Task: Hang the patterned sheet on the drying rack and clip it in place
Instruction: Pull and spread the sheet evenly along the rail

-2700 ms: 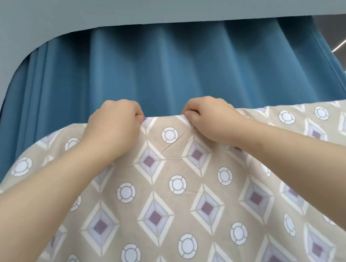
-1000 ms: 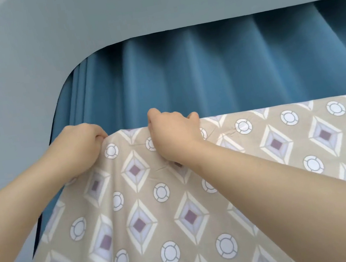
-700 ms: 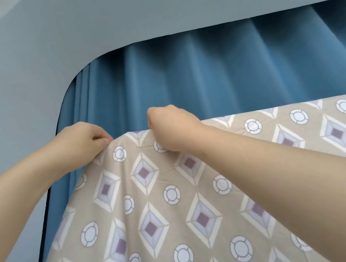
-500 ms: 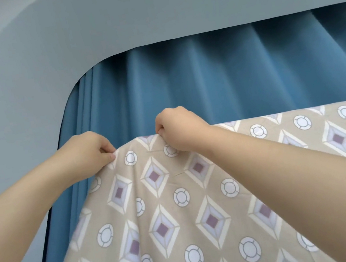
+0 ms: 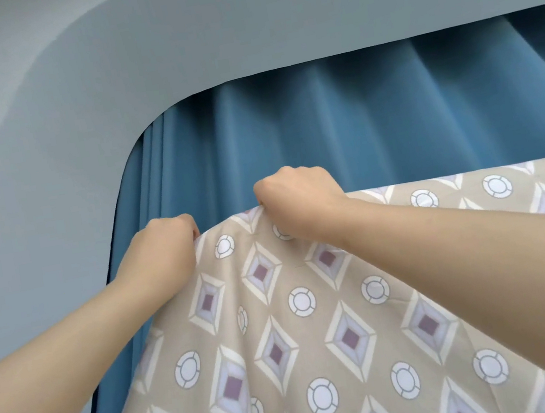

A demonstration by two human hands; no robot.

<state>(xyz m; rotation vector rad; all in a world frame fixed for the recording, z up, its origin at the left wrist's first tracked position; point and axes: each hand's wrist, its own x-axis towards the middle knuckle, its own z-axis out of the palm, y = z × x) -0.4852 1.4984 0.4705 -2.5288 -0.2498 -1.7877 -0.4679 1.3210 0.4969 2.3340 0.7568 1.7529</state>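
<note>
Head view: the patterned sheet (image 5: 322, 342) fills the lower part, tan with diamonds and white rings. Its top edge runs straight off to the right, and what holds it up is hidden under the cloth. The left hand (image 5: 163, 250) grips the sheet's top left corner. The right hand (image 5: 299, 202) is just beside it, fingers curled over the top edge. A blue curtain (image 5: 357, 120) hangs behind, under a grey wall (image 5: 231, 14).

I see my left hand (image 5: 162, 246) at the sheet's (image 5: 322, 342) top left corner, my right hand (image 5: 298, 198) just beside it on the top edge, the curtain (image 5: 357, 120) behind, the wall (image 5: 42, 172) left and above.
</note>
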